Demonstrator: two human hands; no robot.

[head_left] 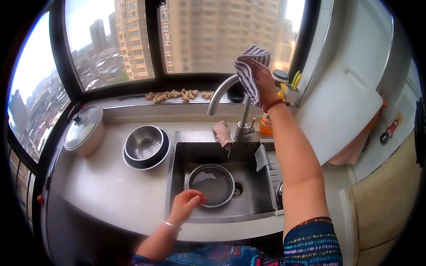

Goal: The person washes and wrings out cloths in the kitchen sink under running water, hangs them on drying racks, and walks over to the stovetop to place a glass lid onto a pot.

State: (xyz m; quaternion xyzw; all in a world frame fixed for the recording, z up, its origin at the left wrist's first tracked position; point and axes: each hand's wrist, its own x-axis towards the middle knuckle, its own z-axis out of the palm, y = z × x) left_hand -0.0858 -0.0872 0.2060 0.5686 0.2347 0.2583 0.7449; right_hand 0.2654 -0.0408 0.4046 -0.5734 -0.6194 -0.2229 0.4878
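"Where do we have our hands?"

"Our right hand (262, 82) is raised above the back of the sink (248, 208), at the curved top of the faucet (217, 97). Its grip is closed on the striped cloth (249, 73), which hangs in folds beside the metal neck."

"And our left hand (184, 206)?"

"We have it low, at the near rim of the round metal pan (215, 184) in the sink. Its grip is partly open, fingers loosely bent, and we see nothing in it. We cannot tell whether the fingertips touch the rim."

"What is in the pan?"

"Some clear liquid, it seems. The drain (238, 189) is just to the right of it."

"What else do we see about the sink?"

"A pinkish rag (223, 134) drapes over its back edge, left of the faucet base, and a gray cloth (262, 158) hangs over the divider on the right. The bottle of orange liquid (266, 124) stands behind, near our right forearm."

"And on the table (106, 190)?"

"Nested bowls (144, 142) left of the sink, then a pot with a glass lid (84, 128) farther left. We have ginger (173, 95) along the windowsill, and a white cutting board (339, 111) leans at the right."
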